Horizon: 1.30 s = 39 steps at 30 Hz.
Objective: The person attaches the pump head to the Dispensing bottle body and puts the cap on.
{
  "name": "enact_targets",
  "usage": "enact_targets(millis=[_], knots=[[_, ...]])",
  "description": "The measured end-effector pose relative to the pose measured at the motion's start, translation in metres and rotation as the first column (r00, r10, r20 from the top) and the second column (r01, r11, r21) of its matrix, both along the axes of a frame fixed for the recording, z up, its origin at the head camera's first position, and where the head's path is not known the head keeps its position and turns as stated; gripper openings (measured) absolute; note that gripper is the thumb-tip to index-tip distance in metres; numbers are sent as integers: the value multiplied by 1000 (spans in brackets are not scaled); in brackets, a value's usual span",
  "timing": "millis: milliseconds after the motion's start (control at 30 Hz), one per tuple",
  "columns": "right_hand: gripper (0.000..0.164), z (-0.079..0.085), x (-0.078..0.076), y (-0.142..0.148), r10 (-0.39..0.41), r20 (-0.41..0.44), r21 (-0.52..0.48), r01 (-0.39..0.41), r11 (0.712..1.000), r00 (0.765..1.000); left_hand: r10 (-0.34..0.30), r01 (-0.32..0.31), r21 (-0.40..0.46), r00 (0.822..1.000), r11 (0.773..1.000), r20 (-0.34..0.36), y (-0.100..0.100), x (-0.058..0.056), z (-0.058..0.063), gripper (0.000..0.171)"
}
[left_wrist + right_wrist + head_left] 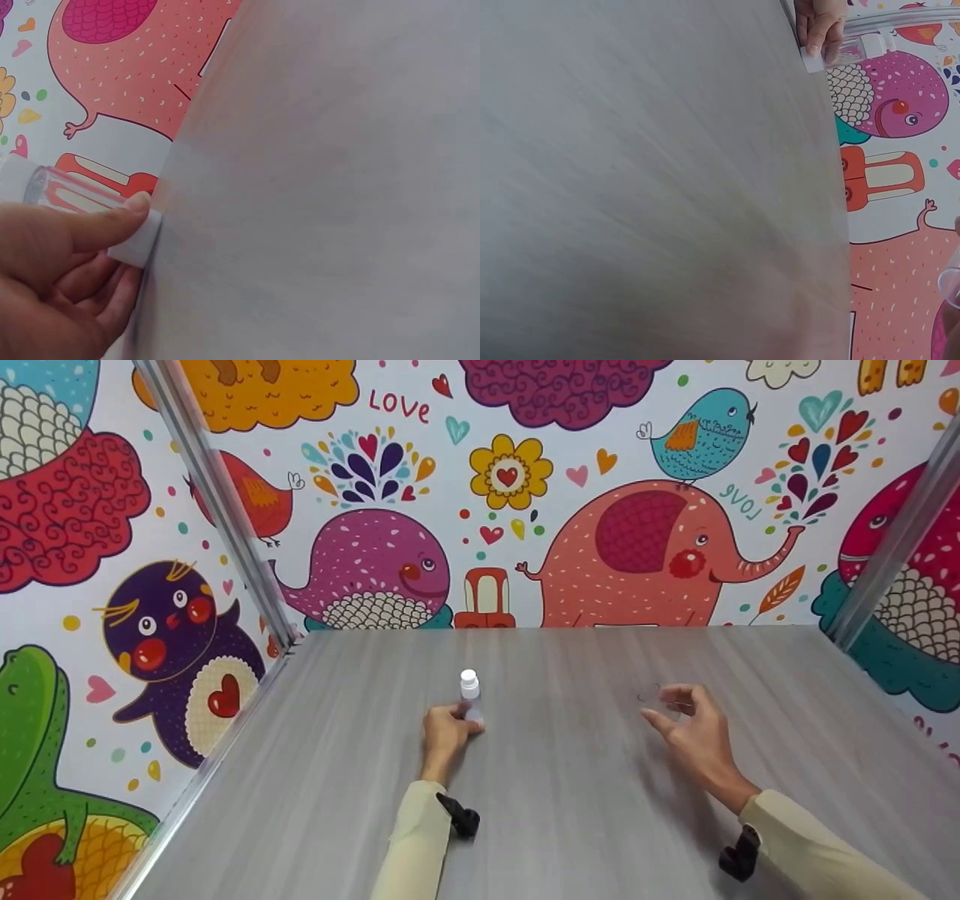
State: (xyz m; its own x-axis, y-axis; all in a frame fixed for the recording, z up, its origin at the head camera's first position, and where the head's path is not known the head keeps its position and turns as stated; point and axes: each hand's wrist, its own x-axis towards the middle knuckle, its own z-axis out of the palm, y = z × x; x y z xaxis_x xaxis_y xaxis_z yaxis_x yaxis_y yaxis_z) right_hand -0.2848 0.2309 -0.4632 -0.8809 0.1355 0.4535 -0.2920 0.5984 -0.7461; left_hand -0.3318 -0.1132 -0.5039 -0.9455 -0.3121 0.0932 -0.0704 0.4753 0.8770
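Observation:
A small bottle [470,690] with a white top, a see-through body and a white base stands upright on the table. My left hand [444,731] grips it low down, thumb near the base. In the left wrist view the thumb lies across the clear body of the bottle [135,238]. Off to the right, my right hand [699,735] holds a clear, round-mouthed cup-like cap [950,283] between thumb and fingers, raised over the table with its mouth toward the left. Only part of this cap shows at the right wrist view's edge.
The grey wood-grain table [555,810] reaches back to a wall [495,532] printed with cartoon animals. Metal posts [225,510] rise at the back corners. Black wrist mounts [459,816] sit on both sleeves.

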Motion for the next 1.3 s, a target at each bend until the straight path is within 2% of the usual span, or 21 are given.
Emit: enact_targets(millis=[333, 967, 1133, 1300], knots=[[43, 2, -3, -4, 37, -4, 16, -37, 999, 999, 7, -8, -24, 1000, 1000, -21, 0, 1, 1, 40], [40, 7, -10, -13, 136, 11, 49, -136, 989, 991, 2, -2, -10, 1000, 1000, -10, 0, 1, 0, 40], [39, 6, -15, -17, 165, -32, 67, -163, 984, 986, 4, -4, -8, 1000, 1000, -11, 0, 1, 0, 38], [42, 7, -19, -20, 197, -86, 88, -190, 978, 977, -2, 3, 22, 999, 1000, -41, 1, 0, 0, 37]])
